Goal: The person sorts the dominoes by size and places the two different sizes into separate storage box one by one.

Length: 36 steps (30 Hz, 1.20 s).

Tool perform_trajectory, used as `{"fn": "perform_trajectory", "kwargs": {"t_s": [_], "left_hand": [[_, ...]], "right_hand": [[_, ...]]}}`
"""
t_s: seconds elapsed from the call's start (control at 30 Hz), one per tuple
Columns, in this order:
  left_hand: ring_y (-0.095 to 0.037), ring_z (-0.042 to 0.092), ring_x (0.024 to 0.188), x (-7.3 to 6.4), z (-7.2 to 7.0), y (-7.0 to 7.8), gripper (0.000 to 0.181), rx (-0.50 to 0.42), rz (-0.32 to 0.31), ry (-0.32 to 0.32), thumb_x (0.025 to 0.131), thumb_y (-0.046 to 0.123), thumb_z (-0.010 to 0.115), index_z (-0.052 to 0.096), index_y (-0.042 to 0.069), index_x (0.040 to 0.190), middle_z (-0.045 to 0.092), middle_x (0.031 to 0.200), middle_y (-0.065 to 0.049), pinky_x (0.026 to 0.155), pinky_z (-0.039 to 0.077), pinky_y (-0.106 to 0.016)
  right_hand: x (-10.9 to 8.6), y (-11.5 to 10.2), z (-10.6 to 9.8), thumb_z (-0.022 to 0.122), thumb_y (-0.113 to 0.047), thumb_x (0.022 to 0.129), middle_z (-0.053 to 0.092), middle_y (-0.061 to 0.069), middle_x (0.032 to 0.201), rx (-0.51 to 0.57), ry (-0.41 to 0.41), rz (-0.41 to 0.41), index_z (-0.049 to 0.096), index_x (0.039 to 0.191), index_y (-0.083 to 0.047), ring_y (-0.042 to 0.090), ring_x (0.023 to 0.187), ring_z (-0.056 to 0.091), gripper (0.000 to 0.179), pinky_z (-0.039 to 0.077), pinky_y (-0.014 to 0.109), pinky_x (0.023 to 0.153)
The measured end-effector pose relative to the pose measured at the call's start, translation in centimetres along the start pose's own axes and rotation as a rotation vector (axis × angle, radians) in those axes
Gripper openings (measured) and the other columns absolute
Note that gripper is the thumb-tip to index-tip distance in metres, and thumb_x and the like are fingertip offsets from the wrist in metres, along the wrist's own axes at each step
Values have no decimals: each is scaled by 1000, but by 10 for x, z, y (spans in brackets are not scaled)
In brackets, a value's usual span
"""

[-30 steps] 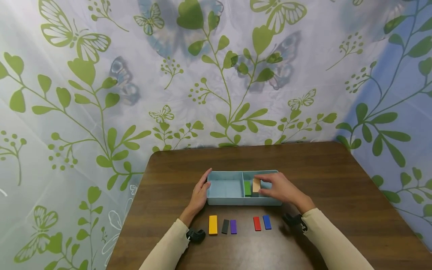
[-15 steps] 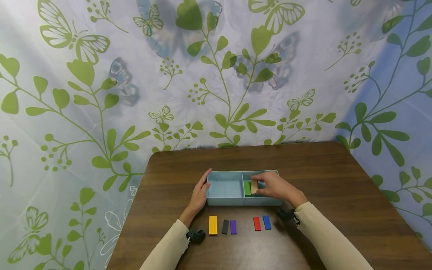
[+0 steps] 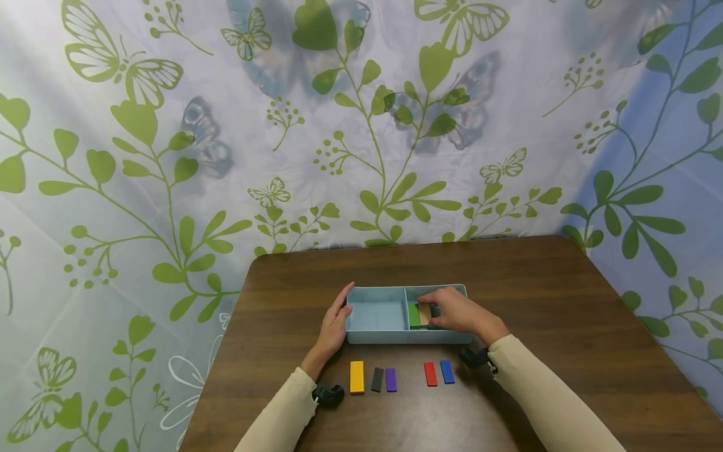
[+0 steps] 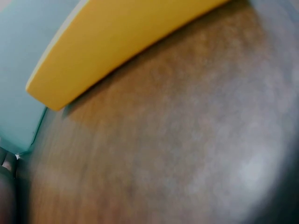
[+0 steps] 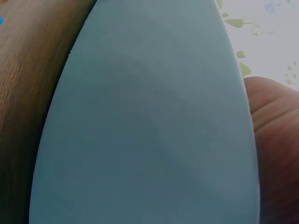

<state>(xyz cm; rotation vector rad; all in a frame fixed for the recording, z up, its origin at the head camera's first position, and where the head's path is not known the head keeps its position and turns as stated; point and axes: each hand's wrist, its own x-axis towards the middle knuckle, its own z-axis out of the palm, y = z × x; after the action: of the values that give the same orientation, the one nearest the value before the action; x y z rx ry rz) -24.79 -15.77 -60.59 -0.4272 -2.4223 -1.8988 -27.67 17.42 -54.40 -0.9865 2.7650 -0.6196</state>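
Note:
In the head view, a pale blue two-compartment box (image 3: 377, 338) stands on the table. My left hand (image 3: 333, 328) holds its left end, fingers along the outside and thumb at the rim. My right hand (image 3: 459, 310) reaches into the right compartment and pinches a tan wooden block (image 3: 425, 314) between thumb and fingers. Against the divider, just left of that block, lies a green block (image 3: 415, 316). The right wrist view shows only the box's outer wall (image 5: 149, 112) and part of my hand (image 5: 275, 144); the tan block is hidden there.
In front of the box lie a yellow block (image 3: 357, 377), a dark grey block (image 3: 377, 380), a purple block (image 3: 391, 380), a red block (image 3: 430, 374) and a blue block (image 3: 447, 371). A patterned curtain (image 3: 316, 207) hangs behind the wooden table (image 3: 519, 270).
My right hand has moved left and lower in the right compartment, bringing the tan block up beside the green one. The left hand has stayed at the box's left end.

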Motion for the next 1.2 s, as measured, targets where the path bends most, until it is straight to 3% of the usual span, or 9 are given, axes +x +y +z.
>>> {"fn": "perform_trajectory", "kwargs": {"t_s": [0.43,0.67,0.9,1.2], "left_hand": [[-22,18,155,1,-3,0,49,-13,2,-17,110,17,34,30,24,159,22,167,-4,123,15,-57],[-22,22,154,0,-1,-2,50,-12,-2,-1,109,13,35,33,24,158,26,166,3,122,19,-58],[-19,22,154,-3,2,-1,50,-25,-8,6,109,14,36,33,22,158,26,167,1,123,18,-57],[-22,23,154,-2,2,-2,48,-10,5,12,109,20,37,34,28,157,27,166,0,122,19,-58]], "right_hand": [[5,0,3,83,-18,82,69,6,129,-15,-22,17,68,130,-9,25,119,64,51,54,47,99],[3,0,1,83,-21,82,68,5,131,-32,-25,22,67,132,-11,27,120,64,54,54,47,97],[-3,-3,-3,82,-24,83,66,3,134,63,-15,50,63,137,-13,25,122,63,58,53,48,99],[-11,-8,-9,82,-29,84,67,2,133,213,46,49,64,136,-13,26,118,66,57,56,46,94]]}}
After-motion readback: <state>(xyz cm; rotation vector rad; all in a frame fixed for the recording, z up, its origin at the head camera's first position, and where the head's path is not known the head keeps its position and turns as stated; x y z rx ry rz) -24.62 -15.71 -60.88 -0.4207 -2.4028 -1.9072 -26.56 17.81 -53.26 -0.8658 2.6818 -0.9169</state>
